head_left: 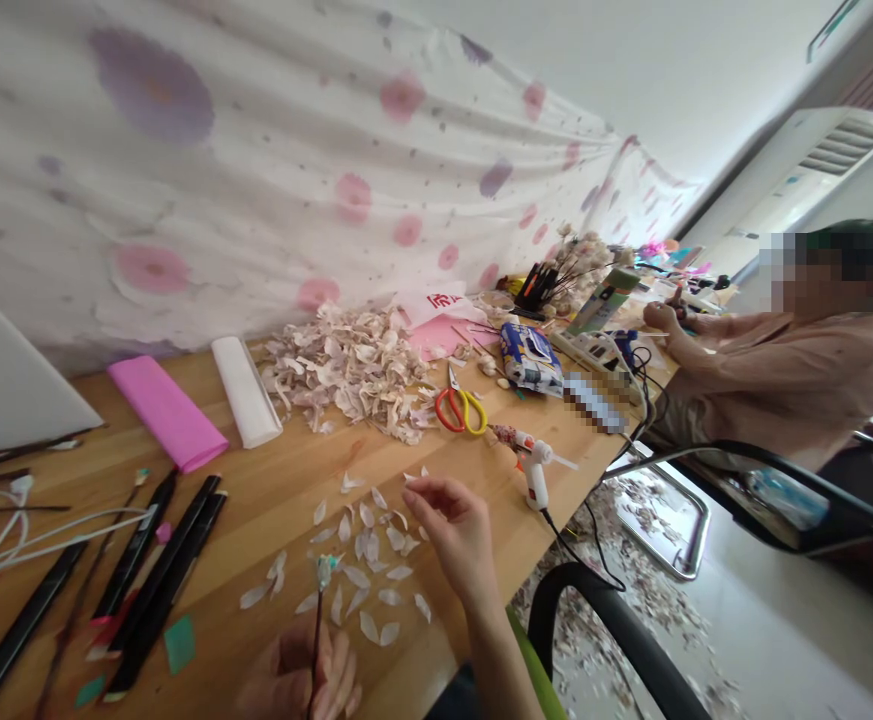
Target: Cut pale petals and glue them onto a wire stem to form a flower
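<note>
Head view: left hand (pixel 293 670) curled around a thin dark stem (pixel 317 640), held upright, clear of the table; right hand (pixel 455 530) pinched, hold unclear, just above spread-out pale petals (pixel 367 627) within easy reach.

The room is bright and evenly lit, with no harsh glare, and shadows stay soft and faint on the counter (pixel 278 520). The wide lens bends the wall cloth (pixel 256 150) and stretches things toward the edges. The lower hand (pixel 293 675) and the scraps on the floor (pixel 616 620) look slightly blurred, and one pixelated patch (pixel 593 402) hides part of the counter.
</note>
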Action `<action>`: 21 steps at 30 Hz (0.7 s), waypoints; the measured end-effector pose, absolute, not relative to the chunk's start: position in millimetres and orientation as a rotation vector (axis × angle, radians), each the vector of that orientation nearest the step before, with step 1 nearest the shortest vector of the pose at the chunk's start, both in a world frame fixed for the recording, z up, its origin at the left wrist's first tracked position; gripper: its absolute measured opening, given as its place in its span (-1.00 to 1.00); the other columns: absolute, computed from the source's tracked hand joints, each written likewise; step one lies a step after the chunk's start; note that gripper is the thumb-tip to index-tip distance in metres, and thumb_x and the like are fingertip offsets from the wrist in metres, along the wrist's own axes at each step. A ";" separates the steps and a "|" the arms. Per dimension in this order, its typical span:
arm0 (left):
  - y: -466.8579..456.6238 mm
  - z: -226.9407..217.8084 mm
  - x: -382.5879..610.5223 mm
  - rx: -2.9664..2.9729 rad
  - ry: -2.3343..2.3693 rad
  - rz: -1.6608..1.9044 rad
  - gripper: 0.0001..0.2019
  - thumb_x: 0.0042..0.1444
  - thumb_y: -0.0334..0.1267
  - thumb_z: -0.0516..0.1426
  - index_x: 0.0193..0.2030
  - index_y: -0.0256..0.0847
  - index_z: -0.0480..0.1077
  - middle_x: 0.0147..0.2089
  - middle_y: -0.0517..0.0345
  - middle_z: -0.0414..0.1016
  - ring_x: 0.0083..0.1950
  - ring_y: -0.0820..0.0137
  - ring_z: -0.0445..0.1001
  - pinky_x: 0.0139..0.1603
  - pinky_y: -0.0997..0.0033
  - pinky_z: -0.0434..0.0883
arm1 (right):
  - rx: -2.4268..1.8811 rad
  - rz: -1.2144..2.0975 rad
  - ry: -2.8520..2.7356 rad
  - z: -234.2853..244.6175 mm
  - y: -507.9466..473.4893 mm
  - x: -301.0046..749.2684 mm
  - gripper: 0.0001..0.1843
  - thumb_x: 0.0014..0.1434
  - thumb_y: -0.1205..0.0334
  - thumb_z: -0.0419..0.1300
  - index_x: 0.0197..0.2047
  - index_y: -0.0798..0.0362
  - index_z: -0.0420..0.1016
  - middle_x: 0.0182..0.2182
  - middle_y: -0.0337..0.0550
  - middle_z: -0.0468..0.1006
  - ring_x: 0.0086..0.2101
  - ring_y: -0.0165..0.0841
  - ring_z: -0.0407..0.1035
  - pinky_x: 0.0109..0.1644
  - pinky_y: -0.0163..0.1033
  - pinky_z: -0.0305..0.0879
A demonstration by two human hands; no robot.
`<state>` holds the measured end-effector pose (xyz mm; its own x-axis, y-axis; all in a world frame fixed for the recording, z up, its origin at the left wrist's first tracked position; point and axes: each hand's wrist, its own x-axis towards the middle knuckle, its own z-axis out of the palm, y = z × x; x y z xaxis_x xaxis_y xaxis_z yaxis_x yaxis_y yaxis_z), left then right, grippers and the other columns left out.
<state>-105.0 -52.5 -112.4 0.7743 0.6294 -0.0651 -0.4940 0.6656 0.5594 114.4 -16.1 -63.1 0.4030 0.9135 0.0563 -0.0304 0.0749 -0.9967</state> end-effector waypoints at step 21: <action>-59.2 -135.5 -96.6 0.484 0.314 0.594 -0.78 0.31 -0.16 0.20 -0.04 -0.27 0.47 -0.11 0.09 0.57 -0.20 0.36 0.57 -0.15 0.23 0.56 | -1.090 1.153 -0.895 -60.8 -29.8 94.3 -0.75 0.03 0.06 0.51 -0.37 0.03 0.62 -0.50 -0.21 0.65 -0.51 -0.38 0.52 -0.41 -0.34 0.48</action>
<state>-96.6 -59.2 -135.5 0.7872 0.5998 -0.1432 -0.4564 0.7229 0.5188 94.3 -29.8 -60.8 0.1987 0.9800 0.0036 -0.2462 0.0535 -0.9677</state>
